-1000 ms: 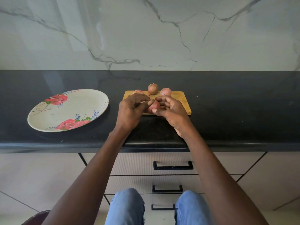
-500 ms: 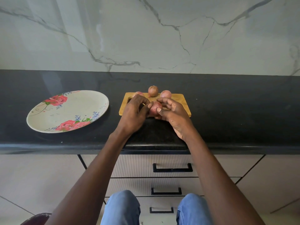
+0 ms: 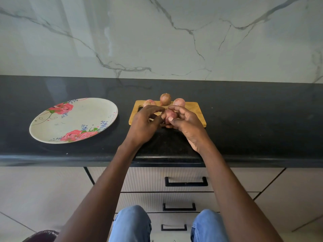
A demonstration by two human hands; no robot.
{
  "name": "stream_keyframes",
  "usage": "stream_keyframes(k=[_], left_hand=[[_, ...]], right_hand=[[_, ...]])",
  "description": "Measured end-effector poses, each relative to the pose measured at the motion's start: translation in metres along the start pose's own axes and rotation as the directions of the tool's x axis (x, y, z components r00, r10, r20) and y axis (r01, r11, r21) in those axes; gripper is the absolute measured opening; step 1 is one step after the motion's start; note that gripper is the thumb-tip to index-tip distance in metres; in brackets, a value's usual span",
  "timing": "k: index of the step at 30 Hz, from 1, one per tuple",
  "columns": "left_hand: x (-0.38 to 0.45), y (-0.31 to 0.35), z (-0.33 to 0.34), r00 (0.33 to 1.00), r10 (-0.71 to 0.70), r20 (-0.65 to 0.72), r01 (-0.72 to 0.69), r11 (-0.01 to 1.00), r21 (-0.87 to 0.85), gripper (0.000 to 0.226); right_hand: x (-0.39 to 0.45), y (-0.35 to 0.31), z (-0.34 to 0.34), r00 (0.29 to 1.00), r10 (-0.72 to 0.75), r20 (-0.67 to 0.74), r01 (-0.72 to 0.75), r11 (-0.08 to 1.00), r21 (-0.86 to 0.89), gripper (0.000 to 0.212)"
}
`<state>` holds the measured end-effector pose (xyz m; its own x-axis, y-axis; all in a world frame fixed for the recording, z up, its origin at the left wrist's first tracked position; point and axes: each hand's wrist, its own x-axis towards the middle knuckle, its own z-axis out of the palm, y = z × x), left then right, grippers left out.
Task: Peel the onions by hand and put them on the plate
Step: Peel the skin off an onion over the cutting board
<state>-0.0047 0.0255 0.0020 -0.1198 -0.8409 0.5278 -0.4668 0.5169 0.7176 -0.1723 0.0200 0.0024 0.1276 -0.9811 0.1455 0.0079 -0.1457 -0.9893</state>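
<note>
Right hand (image 3: 187, 125): fingers and thumb curled round the held onion (image 3: 170, 115), cupping it from the right and from below, just above the near edge of the cutting board (image 3: 194, 112).
Left hand (image 3: 146, 124): fingers bent, thumb and fingertips pinching at the left face of the held onion; whether a strip of skin lies between them cannot be told.
Held onion: reddish, skin on, raised over the near middle of the cutting board, between both hands.
Left onion (image 3: 149, 102): on the far left part of the cutting board, partly hidden by the left hand's knuckles.
Middle onion (image 3: 165, 98): brownish, at the far edge of the cutting board; whether it rests on the board or on the counter just behind cannot be told.
Right onion (image 3: 179, 102): pink, at the far edge of the cutting board, just right of the middle onion.
Cutting board: wooden, rectangular, handle slot at its left end; right half bare.
Plate (image 3: 52, 130): flowered, left of the cutting board and apart from it by a strip of counter; nothing lies on it.
Counter (image 3: 253, 123): black, rounded front edge nearest the person; open surface right of the cutting board and between board and plate.
Wall (image 3: 174, 41): veined marble, rising behind the counter beyond the cutting board.
Drawers (image 3: 186, 182): pale fronts with black handles, below the counter under the cutting board.
Knees (image 3: 132, 222): in blue denim, below the drawers.
</note>
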Motion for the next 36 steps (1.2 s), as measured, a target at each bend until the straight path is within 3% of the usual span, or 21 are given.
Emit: stream_keyframes(k=[3, 7, 13, 23, 28, 36], left_hand=[[-0.001, 0.002, 0.0, 0.991, -0.099, 0.09, 0.109, 0.988, -0.111, 0.033], [-0.002, 0.004, -0.002, 0.978, -0.117, 0.172, 0.152, 0.967, -0.205, 0.039], [-0.001, 0.001, -0.001, 0.969, -0.141, 0.204, 0.191, 0.95, -0.249, 0.051], [-0.001, -0.003, 0.0, 0.977, -0.168, 0.131, 0.199, 0.942, -0.272, 0.051], [0.001, -0.005, -0.001, 0.983, -0.17, 0.066, 0.181, 0.95, -0.256, 0.029], [0.002, -0.004, 0.001, 0.984, -0.153, 0.092, 0.174, 0.941, -0.291, 0.025]], right_hand=[[0.002, 0.003, -0.001, 1.0, 0.008, -0.015, -0.008, 1.0, -0.018, 0.031], [0.003, 0.006, -0.002, 0.998, -0.049, -0.034, 0.046, 0.995, -0.09, 0.031], [0.002, 0.004, -0.001, 0.998, -0.046, -0.053, 0.047, 0.999, 0.018, 0.014], [0.0, 0.004, 0.0, 0.986, -0.123, -0.112, 0.116, 0.991, -0.069, 0.018], [0.002, 0.005, -0.002, 0.974, -0.162, -0.156, 0.146, 0.983, -0.111, 0.023], [0.005, 0.009, -0.004, 0.951, -0.244, -0.189, 0.201, 0.954, -0.223, 0.018]])
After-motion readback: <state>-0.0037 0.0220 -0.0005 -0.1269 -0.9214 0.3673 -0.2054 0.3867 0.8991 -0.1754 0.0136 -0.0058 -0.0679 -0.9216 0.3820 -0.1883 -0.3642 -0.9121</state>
